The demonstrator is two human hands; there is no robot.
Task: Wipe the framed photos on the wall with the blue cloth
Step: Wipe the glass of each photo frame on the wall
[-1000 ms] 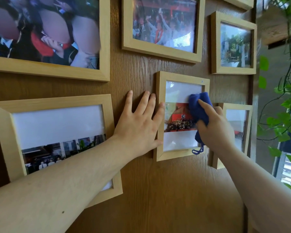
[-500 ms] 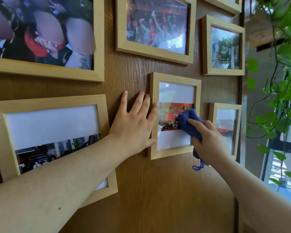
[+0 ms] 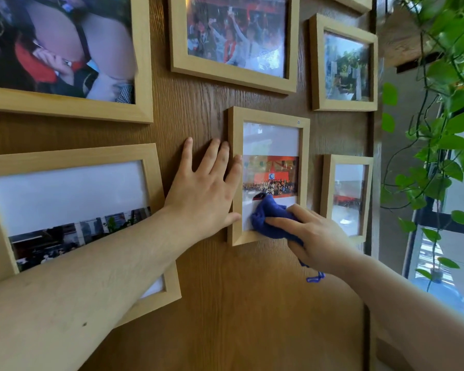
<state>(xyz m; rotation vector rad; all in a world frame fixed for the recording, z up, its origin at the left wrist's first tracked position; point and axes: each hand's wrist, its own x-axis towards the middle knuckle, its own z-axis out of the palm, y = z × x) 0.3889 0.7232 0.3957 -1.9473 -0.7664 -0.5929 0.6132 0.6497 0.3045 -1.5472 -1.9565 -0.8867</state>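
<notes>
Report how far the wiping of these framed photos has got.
Done: cannot tell; no frame shows a clear sign of wiping. In hand: the right hand presses the blue cloth on the lower glass of the small centre frame, while the left hand braces its left edge. Left: its upper glass, perhaps the six surrounding frames.

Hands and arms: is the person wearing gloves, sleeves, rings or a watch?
No. The left hand and right hand are bare, with no gloves or visible rings. Both forearms are uncovered right to the picture's edge, with no watch or bracelet showing.
</notes>
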